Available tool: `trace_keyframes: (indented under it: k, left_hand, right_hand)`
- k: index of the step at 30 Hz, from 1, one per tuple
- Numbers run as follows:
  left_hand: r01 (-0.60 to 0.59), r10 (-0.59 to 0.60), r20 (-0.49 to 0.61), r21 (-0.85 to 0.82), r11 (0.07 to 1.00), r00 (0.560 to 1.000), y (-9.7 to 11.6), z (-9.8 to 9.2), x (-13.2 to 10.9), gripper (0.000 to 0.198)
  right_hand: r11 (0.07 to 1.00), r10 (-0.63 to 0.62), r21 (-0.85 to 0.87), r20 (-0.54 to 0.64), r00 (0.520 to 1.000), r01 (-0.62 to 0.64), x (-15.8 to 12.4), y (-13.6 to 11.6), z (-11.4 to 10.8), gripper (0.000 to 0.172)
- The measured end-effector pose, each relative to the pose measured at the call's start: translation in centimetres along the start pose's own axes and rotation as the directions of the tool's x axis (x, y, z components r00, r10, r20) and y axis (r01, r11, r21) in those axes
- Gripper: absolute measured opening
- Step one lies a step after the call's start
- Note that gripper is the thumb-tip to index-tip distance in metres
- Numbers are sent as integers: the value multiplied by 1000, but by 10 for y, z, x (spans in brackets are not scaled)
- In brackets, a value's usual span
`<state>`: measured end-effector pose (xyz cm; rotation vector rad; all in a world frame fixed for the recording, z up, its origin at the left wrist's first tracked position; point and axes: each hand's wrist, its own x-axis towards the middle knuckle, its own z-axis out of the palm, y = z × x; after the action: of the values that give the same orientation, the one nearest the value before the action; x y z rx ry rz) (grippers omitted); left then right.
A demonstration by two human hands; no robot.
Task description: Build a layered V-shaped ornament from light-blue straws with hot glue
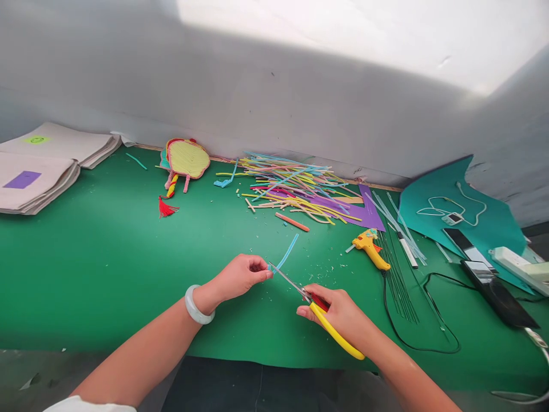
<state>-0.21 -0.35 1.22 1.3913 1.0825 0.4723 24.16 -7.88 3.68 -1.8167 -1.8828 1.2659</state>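
Observation:
My left hand [244, 278], with a pale bangle [198, 306] at the wrist, pinches one end of a light-blue pipe cleaner [288, 252] between thumb and fingers. The pipe cleaner's other end points up and to the right, above the green table. My right hand [337, 312] is wrapped around the yellow-and-red handles of scissors [337, 332]. Their long thin metal blades reach left to the blue pipe cleaner, close beside my left fingertips. Whether the blades are closed on it I cannot tell. Small pale scraps lie scattered on the table around my right hand.
A heap of coloured pipe cleaners [295, 186] lies at the back on purple sheets [372, 209]. A yellow glue gun [372, 249], its cord, green wires [397, 280] and phones [469, 249] are to the right. A fan-shaped craft piece [189, 158] and paper stacks [38, 183] lie left.

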Motion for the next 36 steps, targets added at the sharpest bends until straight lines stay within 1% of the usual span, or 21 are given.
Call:
trace_keyframes:
  k: [5, 7, 9, 11, 14, 16, 20, 24, 26, 28, 30, 31, 33, 34, 36]
  left_hand:
    - [-1, 1, -7, 15, 1000, 1000, 0, 1, 1, 34]
    - [1, -1, -7, 7, 1000, 1000, 1, 1, 0, 34]
    - [-3, 3, -14, -5, 1000, 1000, 2, 1, 0, 35]
    - [-10, 10, -35, -14, 1000, 999, 3, 1, 0, 37]
    - [-21, 19, -75, -31, 999, 997, 4, 0, 0, 39]
    - [-25, 22, -94, -36, 999, 995, 4, 0, 0, 41]
    - [-7, 2, -116, -45, 999, 993, 4, -1, 0, 41]
    - [1, -5, -137, -32, 999, 991, 3, 0, 2, 43]
    - [0, -4, -143, -29, 1000, 990, 2, 0, 4, 43]
    - [-10, 4, -150, -38, 999, 989, 0, 0, 5, 43]
    - [-17, 9, -155, -54, 998, 988, 0, 0, 5, 41]
    - [-17, 7, -158, -61, 998, 987, -1, 0, 5, 41]
    - [-7, -3, -158, -66, 998, 987, -1, 0, 5, 40]
    - [-3, -7, -157, -65, 998, 988, -1, 0, 5, 40]
    - [-1, -8, -153, -63, 998, 988, -1, 1, 4, 40]
  right_hand:
    - [999, -15, 44, -14, 1000, 15, 1, 2, 2, 36]
    - [1000, -6, 28, -21, 1000, 7, 3, 3, 2, 36]
    - [998, 8, -59, -51, 999, -11, 6, 5, 0, 36]
    - [980, 28, -192, -116, 993, -50, 11, 9, -4, 37]
    - [917, 72, -364, -247, 966, -162, 21, 23, -12, 44]
    - [881, 76, -427, -300, 951, -205, 27, 35, -18, 48]
    - [839, 0, -518, -307, 952, -167, 36, 55, -25, 47]
    - [771, -67, -617, -326, 943, -159, 39, 68, -32, 50]
    - [762, -115, -638, -294, 949, -105, 39, 73, -38, 48]
    - [787, -133, -616, -235, 963, -42, 36, 76, -45, 48]
    - [827, -135, -562, -227, 964, -16, 33, 72, -50, 49]
    - [851, -141, -524, -256, 956, -15, 31, 67, -50, 46]
    - [916, -155, -401, -380, 912, -12, 29, 50, -44, 34]
    - [955, -143, -295, -447, 883, 6, 29, 38, -38, 30]
    - [996, -86, -34, -513, 854, 81, 33, 13, -18, 29]
